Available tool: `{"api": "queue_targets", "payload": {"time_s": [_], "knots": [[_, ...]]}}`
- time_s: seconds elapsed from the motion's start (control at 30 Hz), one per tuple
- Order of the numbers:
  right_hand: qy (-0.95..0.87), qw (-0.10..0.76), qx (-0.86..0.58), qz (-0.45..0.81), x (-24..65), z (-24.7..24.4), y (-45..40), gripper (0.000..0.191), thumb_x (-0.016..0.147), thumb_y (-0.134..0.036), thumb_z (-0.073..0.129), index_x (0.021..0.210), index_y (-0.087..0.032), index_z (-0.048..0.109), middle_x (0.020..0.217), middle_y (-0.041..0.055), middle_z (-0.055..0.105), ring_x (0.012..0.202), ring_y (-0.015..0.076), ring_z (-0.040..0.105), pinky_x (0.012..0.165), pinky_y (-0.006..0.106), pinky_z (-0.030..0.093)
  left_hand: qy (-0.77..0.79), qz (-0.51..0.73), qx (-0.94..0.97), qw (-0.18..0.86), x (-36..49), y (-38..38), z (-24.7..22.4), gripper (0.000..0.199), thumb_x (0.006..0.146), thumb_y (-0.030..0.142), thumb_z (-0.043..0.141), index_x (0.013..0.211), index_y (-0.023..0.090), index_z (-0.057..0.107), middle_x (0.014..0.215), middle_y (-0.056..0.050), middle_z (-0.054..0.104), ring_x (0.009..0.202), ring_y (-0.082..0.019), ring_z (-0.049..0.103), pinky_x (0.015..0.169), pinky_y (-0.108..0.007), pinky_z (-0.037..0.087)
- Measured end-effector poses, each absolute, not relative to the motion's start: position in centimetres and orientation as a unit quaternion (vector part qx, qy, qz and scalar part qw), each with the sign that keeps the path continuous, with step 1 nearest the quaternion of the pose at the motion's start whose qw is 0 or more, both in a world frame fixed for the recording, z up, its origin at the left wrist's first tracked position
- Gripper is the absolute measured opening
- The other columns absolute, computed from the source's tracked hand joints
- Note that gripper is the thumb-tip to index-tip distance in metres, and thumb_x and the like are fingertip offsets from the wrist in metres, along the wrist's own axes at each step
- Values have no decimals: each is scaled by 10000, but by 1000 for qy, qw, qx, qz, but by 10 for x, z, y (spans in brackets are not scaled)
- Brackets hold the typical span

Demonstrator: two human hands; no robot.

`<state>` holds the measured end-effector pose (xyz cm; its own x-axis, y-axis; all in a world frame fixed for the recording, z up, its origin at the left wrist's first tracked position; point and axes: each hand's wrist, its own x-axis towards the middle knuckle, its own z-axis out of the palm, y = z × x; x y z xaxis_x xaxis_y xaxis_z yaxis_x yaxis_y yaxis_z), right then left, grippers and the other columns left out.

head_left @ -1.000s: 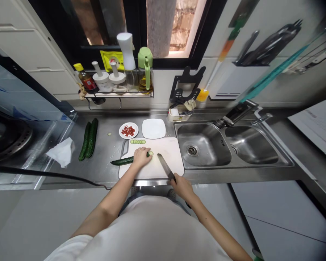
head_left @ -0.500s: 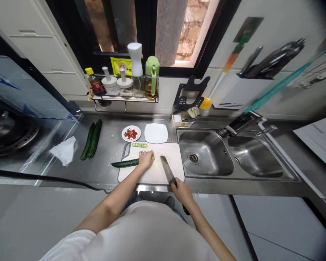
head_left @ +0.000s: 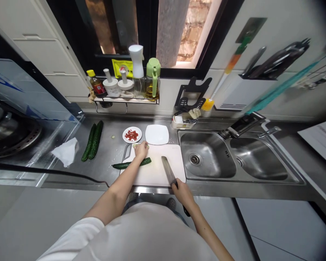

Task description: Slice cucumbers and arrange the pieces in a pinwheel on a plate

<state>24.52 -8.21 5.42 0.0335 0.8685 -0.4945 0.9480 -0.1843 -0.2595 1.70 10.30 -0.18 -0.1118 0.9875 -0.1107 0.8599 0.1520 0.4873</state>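
The left hand is covering most of the cucumber slices; their number, and whether its fingers are pinching any, cannot be told. Its forearm is crossing one cut cucumber, which is lying on a white board. The right hand is wrapping its fingers round one knife. Two whole cucumbers are lying leftward.

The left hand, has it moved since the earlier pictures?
Yes: against the white cutting board, the left hand has moved from the cut cucumber toward the board's far edge, by the cucumber slices.
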Motion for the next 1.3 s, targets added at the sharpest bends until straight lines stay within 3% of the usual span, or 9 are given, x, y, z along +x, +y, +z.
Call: {"api": "queue_targets", "payload": {"time_s": [0.33, 0.57, 1.0, 1.3], "knots": [[625, 78, 722, -287, 246, 56, -82, 207, 935, -272, 394, 995, -178, 569, 923, 81, 684, 831, 174, 606, 605, 261, 245, 719, 158, 654, 176, 11, 106, -13, 363, 833, 253, 544, 1195, 259, 566, 1046, -47, 669, 1053, -251, 563, 944, -389, 341], [628, 79, 723, -277, 247, 54, -83, 215, 926, -276, 389, 997, -185, 571, 930, 86, 689, 840, 187, 614, 605, 268, 241, 724, 139, 658, 156, 5, 101, -17, 333, 806, 378, 633, 1119, 263, 625, 1136, -67, 624, 1113, -274, 509, 956, -398, 346], [629, 86, 720, -280, 247, 57, -80, 198, 942, -281, 399, 987, -185, 567, 926, 84, 690, 840, 177, 618, 607, 259, 249, 715, 135, 665, 166, 5, 98, -14, 348, 787, 367, 655, 1127, 295, 663, 1140, -72, 598, 1130, -289, 481, 962, -422, 351], [639, 82, 709, -286, 244, 54, -75, 185, 928, -270, 400, 964, -187, 562, 896, 76, 680, 809, 173, 609, 590, 254, 232, 712, 211, 647, 174, -8, 69, -9, 273, 835, 274, 564, 1089, 236, 659, 1080, -76, 631, 1064, -248, 538, 937, -379, 409]]}}
